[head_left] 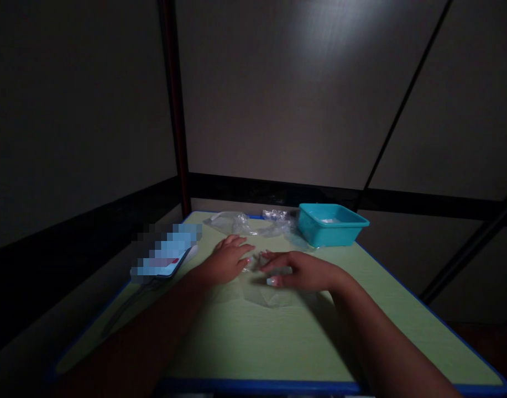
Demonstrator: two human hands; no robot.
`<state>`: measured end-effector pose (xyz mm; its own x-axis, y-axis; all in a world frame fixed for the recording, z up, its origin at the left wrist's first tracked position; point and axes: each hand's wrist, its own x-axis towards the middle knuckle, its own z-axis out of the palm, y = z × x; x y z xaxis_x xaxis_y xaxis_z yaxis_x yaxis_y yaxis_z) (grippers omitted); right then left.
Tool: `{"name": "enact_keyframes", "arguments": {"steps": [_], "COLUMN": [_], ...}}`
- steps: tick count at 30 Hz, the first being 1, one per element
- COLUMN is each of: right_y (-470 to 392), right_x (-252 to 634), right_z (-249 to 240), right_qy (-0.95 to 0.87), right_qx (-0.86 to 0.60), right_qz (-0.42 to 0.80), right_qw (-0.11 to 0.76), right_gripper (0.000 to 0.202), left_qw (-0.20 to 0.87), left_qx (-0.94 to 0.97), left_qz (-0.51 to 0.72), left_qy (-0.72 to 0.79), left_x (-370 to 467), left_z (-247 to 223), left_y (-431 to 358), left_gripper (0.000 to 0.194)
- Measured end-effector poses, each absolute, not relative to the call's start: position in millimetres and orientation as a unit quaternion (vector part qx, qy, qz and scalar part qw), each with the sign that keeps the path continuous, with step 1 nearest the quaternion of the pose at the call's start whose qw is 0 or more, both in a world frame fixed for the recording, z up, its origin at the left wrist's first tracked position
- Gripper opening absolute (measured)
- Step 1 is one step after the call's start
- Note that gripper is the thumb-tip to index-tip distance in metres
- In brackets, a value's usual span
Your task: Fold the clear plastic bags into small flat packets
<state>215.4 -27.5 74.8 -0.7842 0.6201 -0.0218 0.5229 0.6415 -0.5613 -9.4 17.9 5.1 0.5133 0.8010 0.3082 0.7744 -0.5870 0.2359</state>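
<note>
Clear plastic bag [273, 296] lay flat on the green tabletop [245, 342]; left hand [226, 262] and right hand [298, 271] pressed on it, fingers spread, holding nothing.

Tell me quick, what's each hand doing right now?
Left hand: open, fingers spread, resting on the clear plastic bag.
Right hand: palm down on the same bag; whether it pinches anything cannot be told.
</note>
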Motion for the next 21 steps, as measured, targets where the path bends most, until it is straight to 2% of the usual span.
{"name": "enact_keyframes", "arguments": {"steps": [3, 6, 21], "right_y": [-43, -56, -66], "right_x": [213, 209, 202], "right_z": [92, 100, 89], "right_qy": [-0.906, -0.912, -0.934], "right_qx": [-0.236, -0.193, -0.233], "right_qz": [0.352, 0.355, 0.237], "right_qw": [-0.011, -0.067, -0.135], "right_gripper": [0.045, 0.049, 0.063], "left_qw": [0.035, 0.031, 0.025], "left_qx": [0.864, 0.861, 0.862], "left_qz": [0.199, 0.199, 0.207], "left_qy": [0.461, 0.467, 0.462], "left_x": [-9, -9, -11], "left_z": [4, 5, 2], "left_y": [19, 18, 22], "left_gripper": [0.038, 0.038, 0.038]}}
